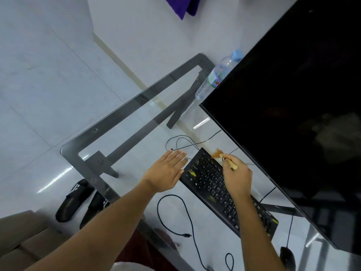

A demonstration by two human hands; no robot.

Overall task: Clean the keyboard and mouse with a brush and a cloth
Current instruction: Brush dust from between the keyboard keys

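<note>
Glass-topped bench [125,122] on a dark grey metal frame, pale tiled floor [39,75] visible through it. Large black monitor screen [293,114] stands on the right, dark; clear plastic water bottle with a light blue cap [216,75] sits at the far corner, partly hidden behind the screen's edge. Thin black cables [181,216] loop loose on the glass, one ending in a small free plug; pair of black slide sandals [78,200] on the floor under the bench's left edge, purple fabric [181,5] at the top of frame.
</note>
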